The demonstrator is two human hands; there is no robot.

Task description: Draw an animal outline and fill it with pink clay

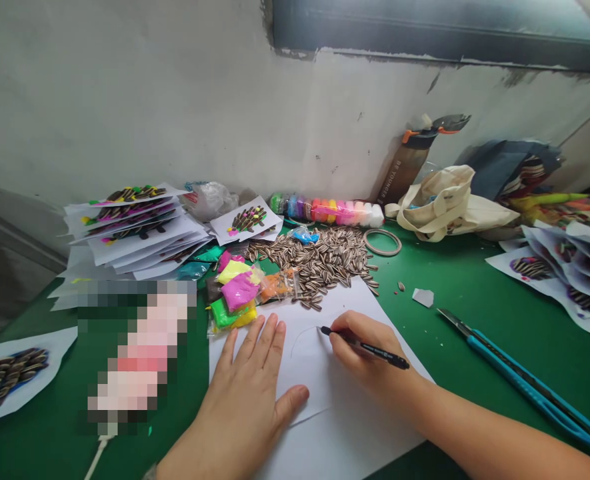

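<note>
My left hand [247, 393] lies flat with spread fingers on a sheet of white paper [355, 427]. My right hand [365, 350] grips a black pen [369, 348], its tip on the paper at the end of a thin drawn curve [299, 337]. Just beyond the fingers of my left hand sit bags of coloured modelling clay [237, 293]. A heap of striped sunflower seeds [315, 263] spills toward the paper's far edge.
A green cutting mat [475, 280] covers the table. Stacks of seed-decorated paper cards [129, 227] stand at left, and more [569, 267] at right. A blue utility knife [519, 373] lies right. Behind are clay tubes [325, 210], a canvas bag [445, 207] and a bottle [409, 160].
</note>
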